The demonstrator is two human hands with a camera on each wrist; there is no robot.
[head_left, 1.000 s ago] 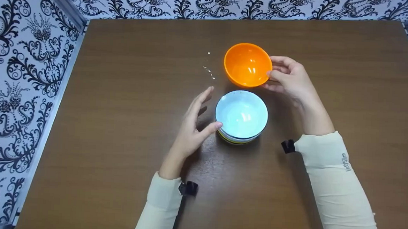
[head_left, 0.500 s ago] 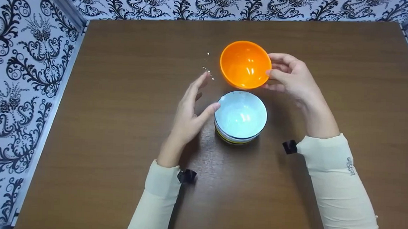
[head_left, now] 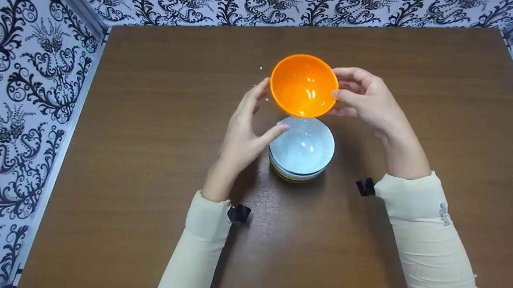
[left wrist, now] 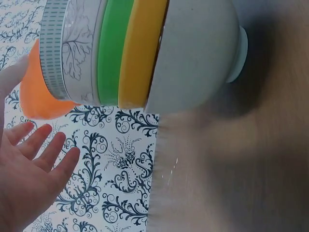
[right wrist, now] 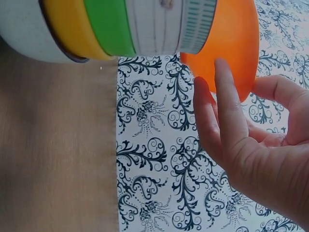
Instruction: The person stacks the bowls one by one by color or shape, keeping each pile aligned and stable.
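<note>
A: The right hand (head_left: 366, 99) pinches the glossy orange plastic bowl (head_left: 304, 85) at its right rim, thumb on the inside, fingers curled behind. The bowl hangs tilted in mid-frame, just above the far edge of the stack of nested bowls (head_left: 302, 150) with its pale blue ribbed bowl on top.

B: And the left hand (head_left: 244, 132)?

A: Spread and relaxed, holding nothing; fingertips near the orange bowl's left side, thumb at the stack's rim.

B: What might go wrong?

A: That one-sided pinch could slip, I think, dropping the bowl onto the stack and knocking it across the brown wooden counter (head_left: 150, 164). White crumbs (head_left: 261, 68) lie to the upper left.
</note>
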